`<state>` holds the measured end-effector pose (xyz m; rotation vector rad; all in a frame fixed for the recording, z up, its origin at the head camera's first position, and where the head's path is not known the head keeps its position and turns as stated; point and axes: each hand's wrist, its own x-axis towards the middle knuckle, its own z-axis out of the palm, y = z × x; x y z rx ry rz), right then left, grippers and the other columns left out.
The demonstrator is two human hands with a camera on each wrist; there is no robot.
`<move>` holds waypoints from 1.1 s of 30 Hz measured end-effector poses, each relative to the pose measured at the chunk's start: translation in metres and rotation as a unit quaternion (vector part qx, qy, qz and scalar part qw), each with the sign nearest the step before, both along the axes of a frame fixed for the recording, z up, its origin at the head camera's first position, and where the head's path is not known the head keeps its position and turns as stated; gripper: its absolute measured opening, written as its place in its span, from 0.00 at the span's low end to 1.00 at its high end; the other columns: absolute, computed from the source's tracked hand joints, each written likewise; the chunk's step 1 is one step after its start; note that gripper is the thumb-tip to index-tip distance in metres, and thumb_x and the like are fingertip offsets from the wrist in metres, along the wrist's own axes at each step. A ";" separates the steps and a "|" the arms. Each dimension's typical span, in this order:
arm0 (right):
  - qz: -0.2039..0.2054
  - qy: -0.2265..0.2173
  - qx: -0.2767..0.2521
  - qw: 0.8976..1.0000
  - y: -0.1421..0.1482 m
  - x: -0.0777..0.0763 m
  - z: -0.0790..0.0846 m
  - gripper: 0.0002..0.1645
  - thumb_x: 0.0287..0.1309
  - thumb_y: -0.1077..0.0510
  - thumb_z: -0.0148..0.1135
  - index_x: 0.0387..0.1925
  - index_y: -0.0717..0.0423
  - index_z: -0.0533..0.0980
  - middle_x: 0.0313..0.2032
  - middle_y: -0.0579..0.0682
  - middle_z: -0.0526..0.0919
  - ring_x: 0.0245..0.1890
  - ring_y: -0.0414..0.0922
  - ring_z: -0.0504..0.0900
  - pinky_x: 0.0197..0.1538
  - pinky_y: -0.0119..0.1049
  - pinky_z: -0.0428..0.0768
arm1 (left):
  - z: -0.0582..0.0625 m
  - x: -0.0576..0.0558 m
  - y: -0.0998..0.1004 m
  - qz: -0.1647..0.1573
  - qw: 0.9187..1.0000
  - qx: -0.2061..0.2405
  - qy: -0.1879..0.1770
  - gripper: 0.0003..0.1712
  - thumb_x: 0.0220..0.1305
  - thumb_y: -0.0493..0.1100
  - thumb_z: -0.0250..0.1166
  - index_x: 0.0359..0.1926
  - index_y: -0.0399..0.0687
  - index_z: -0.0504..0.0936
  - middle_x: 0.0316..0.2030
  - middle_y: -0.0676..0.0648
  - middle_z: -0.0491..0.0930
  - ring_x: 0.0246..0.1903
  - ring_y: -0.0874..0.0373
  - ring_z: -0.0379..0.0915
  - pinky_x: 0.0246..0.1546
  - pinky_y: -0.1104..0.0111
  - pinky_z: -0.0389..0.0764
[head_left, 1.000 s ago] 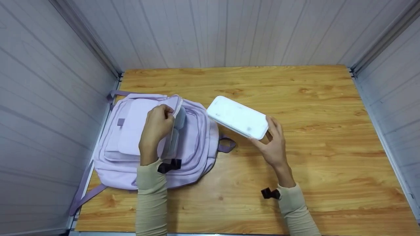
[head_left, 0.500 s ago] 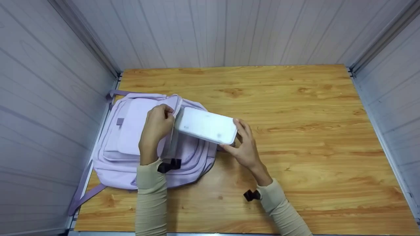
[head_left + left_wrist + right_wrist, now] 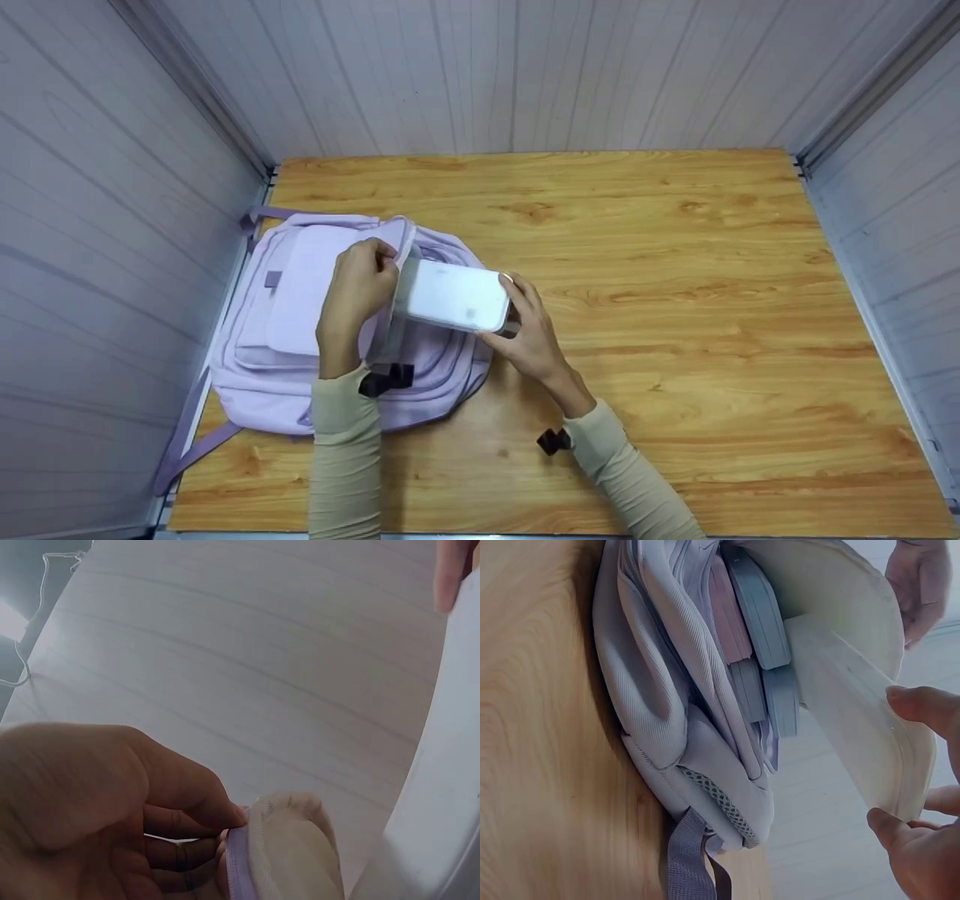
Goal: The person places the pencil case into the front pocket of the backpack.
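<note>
A lilac backpack [image 3: 315,289] lies on the table's left side with its compartment open. My left hand [image 3: 358,289] pinches the edge of its front panel; the left wrist view shows thumb and fingertips on the lilac edge [image 3: 238,866]. My right hand [image 3: 536,349] grips the near end of a white rectangular box [image 3: 457,298] with rounded corners. The box's far end is inside the opening, against the panel's pale lining [image 3: 840,600], and partly hidden in the head view. Beside it in the right wrist view sit several blue-grey cases [image 3: 761,611] and a pink one [image 3: 731,615].
A wooden table [image 3: 675,300] carries the backpack, and pale panel walls [image 3: 510,75] enclose it at the back and both sides. Purple straps [image 3: 199,457] trail from the bag at the left. A dark strap loop [image 3: 690,862] hangs near the mesh side pocket.
My right hand has brought the white box leftward, from beside the backpack into its opening, more slowly in the last half second. The left hand has stayed on the panel edge.
</note>
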<state>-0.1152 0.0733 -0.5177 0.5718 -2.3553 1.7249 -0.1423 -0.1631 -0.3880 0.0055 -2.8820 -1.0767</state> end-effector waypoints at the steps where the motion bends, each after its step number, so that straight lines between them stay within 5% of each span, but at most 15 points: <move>1: 0.000 0.001 0.006 1.000 -0.002 -0.001 0.000 0.51 0.44 0.58 0.75 0.69 0.62 0.60 0.67 0.63 0.59 0.61 0.55 0.69 0.49 0.36 0.80 | 0.000 0.000 0.000 -0.001 1.000 0.000 0.001 0.13 0.59 0.32 0.51 0.39 0.30 0.80 0.33 0.37 0.79 0.34 0.47 0.73 0.37 0.59 0.73; 9: -0.007 0.021 0.043 0.999 -0.022 -0.007 0.000 0.53 0.42 0.54 0.76 0.68 0.65 0.60 0.66 0.63 0.61 0.65 0.55 0.65 0.64 0.41 0.69 | 0.001 -0.001 0.005 -0.012 1.000 0.000 0.005 0.14 0.57 0.32 0.51 0.39 0.30 0.80 0.33 0.37 0.79 0.35 0.47 0.73 0.39 0.58 0.74; 20: 0.003 0.035 0.055 0.998 -0.062 -0.013 -0.013 0.53 0.44 0.48 0.75 0.67 0.65 0.61 0.66 0.61 0.63 0.65 0.53 0.65 0.64 0.45 0.67 | 0.002 0.000 0.009 -0.016 1.000 0.007 0.008 0.14 0.57 0.33 0.52 0.39 0.31 0.81 0.34 0.37 0.80 0.36 0.46 0.75 0.41 0.57 0.75; 33: 0.026 0.047 0.036 0.998 -0.088 -0.028 -0.016 0.52 0.45 0.59 0.74 0.67 0.68 0.57 0.66 0.66 0.62 0.68 0.54 0.62 0.68 0.40 0.63 | 0.005 0.001 0.010 -0.013 1.000 0.006 0.011 0.13 0.58 0.33 0.53 0.40 0.31 0.81 0.34 0.38 0.80 0.36 0.46 0.75 0.41 0.56 0.75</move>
